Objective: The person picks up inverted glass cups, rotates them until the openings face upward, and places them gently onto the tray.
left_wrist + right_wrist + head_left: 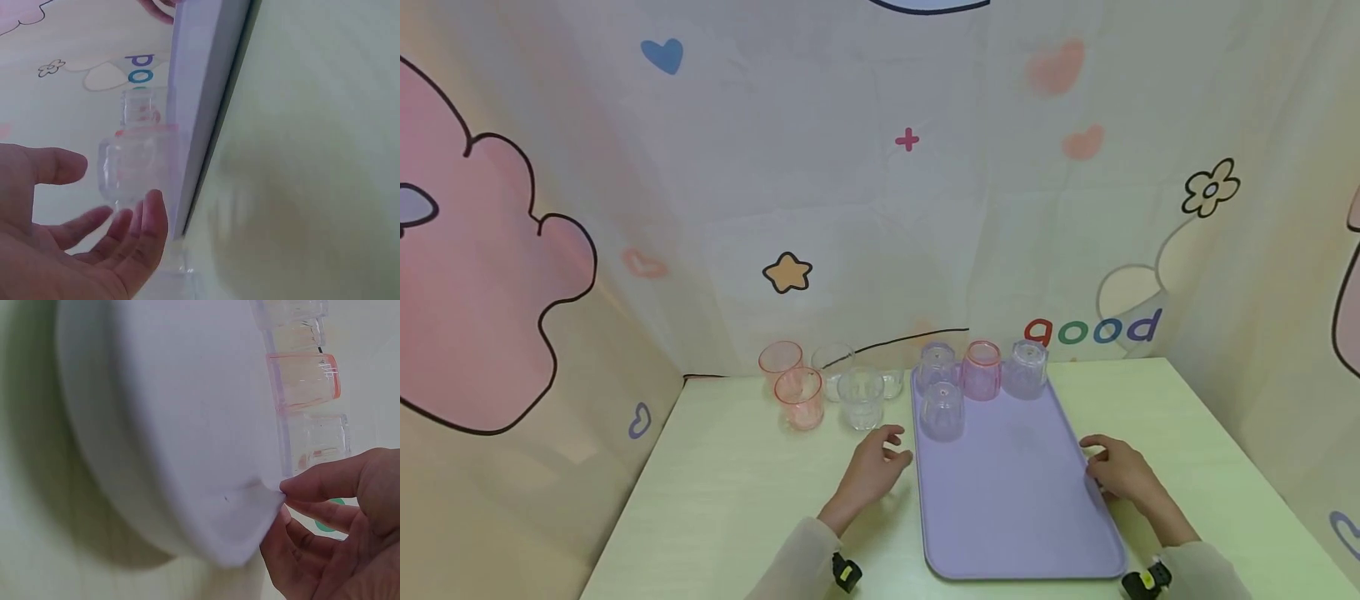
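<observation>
A purple tray (1015, 500) lies on the table with upside-down glasses at its far end: a pink one (981, 371), a clear one (1026, 370) to its right, and two more clear ones at the left, the nearer (942, 412) in front of the other. My right hand (1122, 471) pinches the tray's right rim, with the thumb on the edge (281, 487) and fingers beneath it. Just left of the tray, my left hand (874, 467) hovers with relaxed, parted fingers (153, 231), holding nothing.
Left of the tray, toward the back, stand pink glasses (801, 400) and clear glasses (861, 400), mouths up. A printed curtain (850, 183) hangs behind the table (722, 500) and along its sides.
</observation>
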The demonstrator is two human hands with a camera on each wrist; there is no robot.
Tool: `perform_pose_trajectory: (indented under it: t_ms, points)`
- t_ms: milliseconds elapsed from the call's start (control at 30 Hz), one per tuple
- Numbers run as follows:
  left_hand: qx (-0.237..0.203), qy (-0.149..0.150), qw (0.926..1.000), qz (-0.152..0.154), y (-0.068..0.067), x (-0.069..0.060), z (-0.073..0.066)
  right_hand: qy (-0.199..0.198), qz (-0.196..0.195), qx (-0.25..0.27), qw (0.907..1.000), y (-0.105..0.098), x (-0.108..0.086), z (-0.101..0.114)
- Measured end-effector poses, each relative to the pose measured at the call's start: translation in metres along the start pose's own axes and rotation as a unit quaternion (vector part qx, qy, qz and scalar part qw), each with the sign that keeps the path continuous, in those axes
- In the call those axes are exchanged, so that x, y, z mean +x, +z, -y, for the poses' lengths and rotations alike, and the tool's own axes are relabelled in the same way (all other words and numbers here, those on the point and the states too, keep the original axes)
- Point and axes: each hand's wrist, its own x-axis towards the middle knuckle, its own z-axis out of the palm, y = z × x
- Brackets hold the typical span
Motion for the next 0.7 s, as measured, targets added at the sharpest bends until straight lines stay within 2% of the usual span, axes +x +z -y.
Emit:
perform_pose_trajectory:
  t_ms: [233, 400, 567, 700]
  points:
    - [0.051, 0.057, 0.9967, -0.028, -0.030, 0.004, -0.005, 0.000, 0.000, 0.009, 1.0000, -0.001, 0.000, 0.000]
    - [0.084, 0.081, 0.9917, -0.054, -0.047, 0.004, -0.010, -0.003, -0.001, 0.006, 1.0000, -0.001, 0.000, 0.000]
    - [0.132, 0.098, 0.9829, -0.083, -0.067, 0.004, -0.016, -0.005, -0.001, 0.007, 1.0000, -0.001, 0.000, 0.000]
    - [0.178, 0.109, 0.9726, -0.102, -0.084, 0.007, -0.017, -0.005, 0.000, 0.010, 0.9999, -0.001, -0.001, 0.000]
